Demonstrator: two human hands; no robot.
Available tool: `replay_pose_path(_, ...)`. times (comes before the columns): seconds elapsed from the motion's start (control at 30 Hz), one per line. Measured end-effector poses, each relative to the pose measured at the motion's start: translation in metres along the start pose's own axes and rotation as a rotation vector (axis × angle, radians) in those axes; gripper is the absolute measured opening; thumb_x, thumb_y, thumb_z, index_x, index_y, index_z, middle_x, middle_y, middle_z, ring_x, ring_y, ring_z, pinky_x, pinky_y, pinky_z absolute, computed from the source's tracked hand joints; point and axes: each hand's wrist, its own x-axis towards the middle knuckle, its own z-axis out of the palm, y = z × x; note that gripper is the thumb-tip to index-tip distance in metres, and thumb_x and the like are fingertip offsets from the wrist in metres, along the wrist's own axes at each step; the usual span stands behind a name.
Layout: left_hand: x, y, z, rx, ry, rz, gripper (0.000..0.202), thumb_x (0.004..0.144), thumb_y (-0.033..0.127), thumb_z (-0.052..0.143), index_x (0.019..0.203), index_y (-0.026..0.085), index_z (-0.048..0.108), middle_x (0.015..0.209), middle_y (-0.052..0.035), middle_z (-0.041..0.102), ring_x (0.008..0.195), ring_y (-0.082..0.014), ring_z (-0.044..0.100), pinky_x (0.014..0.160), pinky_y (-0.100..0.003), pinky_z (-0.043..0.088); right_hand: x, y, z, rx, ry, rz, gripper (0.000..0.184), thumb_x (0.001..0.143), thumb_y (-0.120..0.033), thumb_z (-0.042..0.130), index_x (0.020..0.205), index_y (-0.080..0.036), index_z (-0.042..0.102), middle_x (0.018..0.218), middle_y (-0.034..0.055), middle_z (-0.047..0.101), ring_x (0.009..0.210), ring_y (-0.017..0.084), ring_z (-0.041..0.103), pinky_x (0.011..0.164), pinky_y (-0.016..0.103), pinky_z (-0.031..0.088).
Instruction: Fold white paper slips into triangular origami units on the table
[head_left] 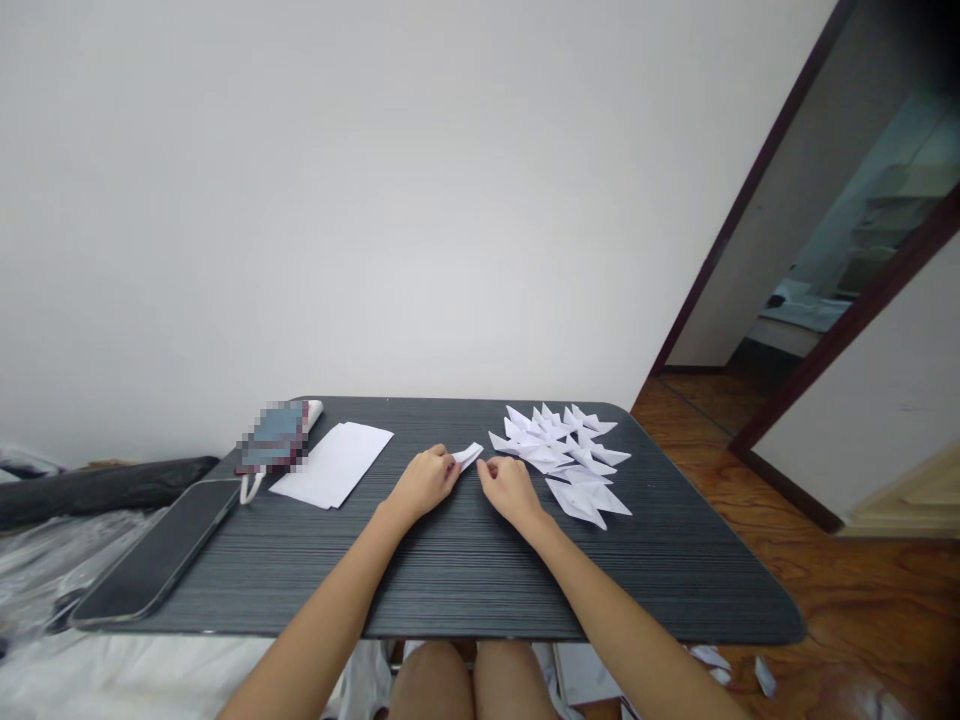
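On the dark striped table (465,570) my left hand (424,482) is closed in a pinch on a small folded white paper piece (470,455). Just right of it, my right hand (510,488) has curled fingers whose tips press at the same piece's right end. A pile of several folded white paper triangles (564,455) lies right beside my right hand, toward the table's far right.
A small stack of flat white paper sheets (334,464) lies left of my left hand. A dark phone (161,550) rests at the table's left edge, near a blurred pouch (276,437). Wooden floor (862,610) and a doorway are at right; paper scraps lie under the table.
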Motion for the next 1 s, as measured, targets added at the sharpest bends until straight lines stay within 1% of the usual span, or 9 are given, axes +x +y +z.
replay_pose_path(0.17, -0.004, 0.000, 0.004, -0.095, 0.122, 0.000, 0.022, 0.081, 0.019, 0.037, 0.069, 0.013, 0.055, 0.066, -0.0035, 0.050, 0.059, -0.0108, 0.048, 0.057, -0.022, 0.038, 0.009, -0.014, 0.012, 0.255, -0.119, -0.008, 0.039, 0.079, -0.041, 0.039, 0.063, -0.014, 0.063, 0.053, 0.0062, 0.062, 0.051, 0.013, 0.058, 0.052, 0.019, 0.040)
replay_pose_path(0.3, -0.001, 0.001, 0.004, -0.156, 0.206, -0.014, 0.018, 0.079, 0.017, 0.039, 0.070, 0.014, 0.053, 0.065, -0.0024, 0.050, 0.057, -0.0101, 0.046, 0.056, -0.021, 0.038, 0.024, -0.017, 0.016, 0.484, -0.242, 0.005, 0.038, 0.080, -0.037, 0.036, 0.067, -0.012, 0.061, 0.046, 0.0025, 0.058, 0.040, 0.010, 0.055, 0.043, 0.017, 0.041)
replay_pose_path(0.43, 0.012, 0.005, -0.002, -0.154, 0.267, -0.041, 0.019, 0.079, 0.017, 0.037, 0.071, 0.014, 0.054, 0.066, -0.0033, 0.052, 0.060, -0.0112, 0.048, 0.058, -0.023, 0.038, 0.038, -0.017, 0.005, 0.407, -0.178, 0.032, 0.023, 0.075, -0.024, 0.044, 0.062, -0.011, 0.059, 0.048, 0.0051, 0.060, 0.043, 0.012, 0.057, 0.043, 0.017, 0.041)
replay_pose_path(0.53, 0.026, 0.009, -0.007, -0.210, 0.320, -0.089, 0.016, 0.077, 0.016, 0.040, 0.076, 0.015, 0.055, 0.066, -0.0034, 0.054, 0.062, -0.0124, 0.051, 0.060, -0.024, 0.040, 0.043, -0.017, -0.005, 0.322, -0.047, -0.002, 0.028, 0.077, -0.022, 0.039, 0.063, -0.012, 0.061, 0.047, 0.0057, 0.060, 0.044, 0.012, 0.057, 0.045, 0.018, 0.041)
replay_pose_path(0.63, 0.037, 0.009, -0.007, -0.480, 0.284, -0.156, 0.018, 0.075, 0.018, 0.041, 0.087, 0.016, 0.056, 0.058, 0.0004, 0.054, 0.051, -0.0100, 0.052, 0.052, -0.021, 0.041, 0.045, -0.013, -0.008, 0.441, 0.022, -0.068, 0.032, 0.080, -0.026, 0.034, 0.085, -0.014, 0.063, 0.048, 0.0034, 0.060, 0.038, 0.011, 0.054, 0.040, 0.019, 0.039)
replay_pose_path(0.7, 0.040, 0.007, -0.005, -0.769, 0.240, -0.190, 0.024, 0.074, 0.020, 0.043, 0.095, 0.015, 0.053, 0.055, 0.0021, 0.055, 0.044, -0.0089, 0.052, 0.045, -0.020, 0.041, 0.046, -0.007, -0.009, 0.632, -0.032, -0.075, 0.037, 0.080, -0.029, 0.034, 0.108, -0.014, 0.054, 0.045, 0.0004, 0.057, 0.034, 0.011, 0.052, 0.034, 0.019, 0.036)
replay_pose_path(0.77, 0.040, 0.003, -0.003, -1.040, 0.213, -0.199, 0.026, 0.072, 0.022, 0.048, 0.095, 0.013, 0.053, 0.061, 0.0001, 0.058, 0.045, -0.0098, 0.054, 0.045, -0.021, 0.043, 0.046, 0.000, -0.010, 0.839, -0.136, -0.080, 0.045, 0.077, -0.029, 0.039, 0.118, -0.013, 0.044, 0.046, -0.0004, 0.057, 0.035, 0.012, 0.053, 0.031, 0.019, 0.035)
replay_pose_path(0.87, 0.037, -0.001, -0.001, -1.291, 0.230, -0.215, 0.020, 0.066, 0.023, 0.055, 0.081, 0.010, 0.060, 0.074, -0.0054, 0.063, 0.050, -0.0104, 0.055, 0.050, -0.024, 0.046, 0.046, 0.009, -0.015, 1.062, -0.272, -0.122, 0.041, 0.071, -0.025, 0.049, 0.109, -0.012, 0.054, 0.063, 0.0041, 0.064, 0.046, 0.013, 0.058, 0.038, 0.021, 0.040)
replay_pose_path(1.0, 0.035, -0.004, -0.001, -1.439, 0.255, -0.240, 0.020, 0.062, 0.018, 0.059, 0.079, 0.010, 0.064, 0.068, -0.0040, 0.064, 0.049, -0.0093, 0.053, 0.052, -0.024, 0.044, 0.043, 0.010, -0.023, 1.220, -0.353, -0.141, 0.036, 0.068, -0.019, 0.053, 0.103, -0.016, 0.059, 0.074, 0.0042, 0.066, 0.057, 0.011, 0.059, 0.054, 0.024, 0.044)
